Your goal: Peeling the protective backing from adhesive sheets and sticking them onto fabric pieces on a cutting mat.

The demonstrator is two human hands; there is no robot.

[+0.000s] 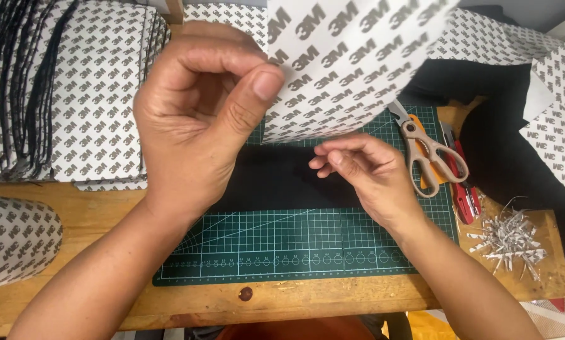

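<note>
While the left hand (194, 119) pinches the lower left edge of a white printed backing sheet (345, 56) between thumb and forefinger and holds it raised above the wooden tabletop (106, 214), the right hand (364, 170) rests lower, fingers curled together at the top edge of a black fabric piece (276, 179); whether those fingertips actually clasp anything cannot be told. Black piece lies flat across the upper half of a green cutting mat (295, 245), which sits near the front edge of the tabletop, centre. Scissors with beige handles (430, 154) lie on the mat's far right corner, blades pointing toward the raised sheet. A red utility knife (464, 182) lies just beside the scissors, off the mat's right edge. Pile of shredded white paper trimmings (512, 242) sits loose near the right front corner. Stack of printed sheets with dark edges (75, 88) occupies the far left corner; one rounded printed piece (15, 236) lies at the left edge. No containers in view; all items lie loose on the surface.
</note>
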